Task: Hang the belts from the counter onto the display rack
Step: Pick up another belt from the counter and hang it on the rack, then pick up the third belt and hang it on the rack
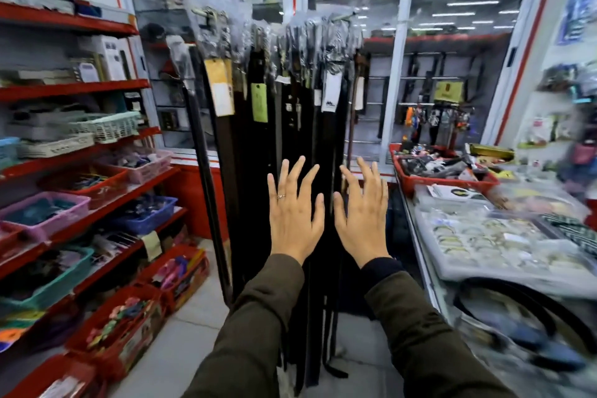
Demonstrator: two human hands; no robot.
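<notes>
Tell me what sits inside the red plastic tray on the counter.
The red plastic tray on the glass counter holds a blurred heap of small dark and colourful goods; individual items and anything beneath are unreadable.

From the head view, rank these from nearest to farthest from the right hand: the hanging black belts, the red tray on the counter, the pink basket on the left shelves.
1. Hanging black belts: directly behind the open right hand.
2. Red tray: off to the right, on the counter.
3. Pink basket: far left, past the left hand.
</notes>
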